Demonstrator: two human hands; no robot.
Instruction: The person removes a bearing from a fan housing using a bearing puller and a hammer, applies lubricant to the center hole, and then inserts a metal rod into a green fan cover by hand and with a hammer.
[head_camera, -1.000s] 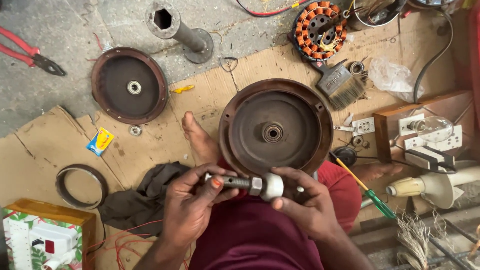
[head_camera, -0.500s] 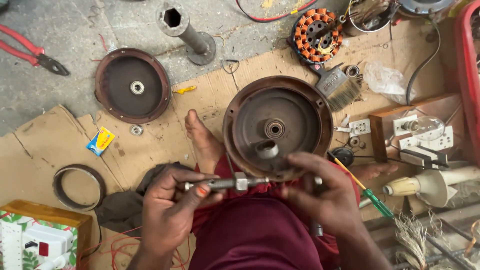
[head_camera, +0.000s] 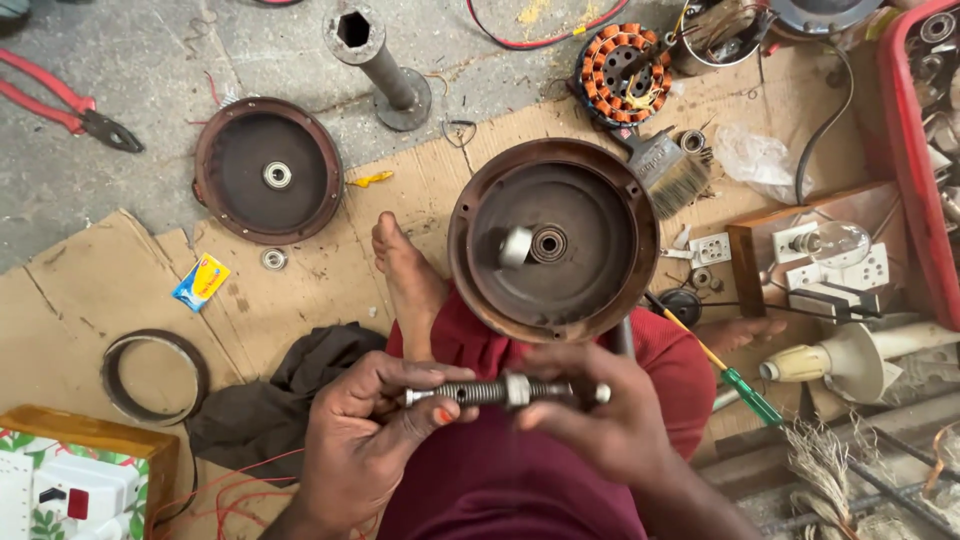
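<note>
Since half a second ago the small grey cylinder (head_camera: 516, 246) has tipped over inside the round brown cover (head_camera: 553, 240), beside its centre hole; it looks dropped off the rod. Threaded rod (head_camera: 505, 391) lies near, over the lap, long axis left-right. Left hand (head_camera: 372, 430) pinches its left end, right hand (head_camera: 600, 420) wraps the right end, nut mid-shaft.

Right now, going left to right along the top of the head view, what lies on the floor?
Red pliers → small round brown cover → metal socket pipe → copper-wound stator → paintbrush → red crate.
</note>
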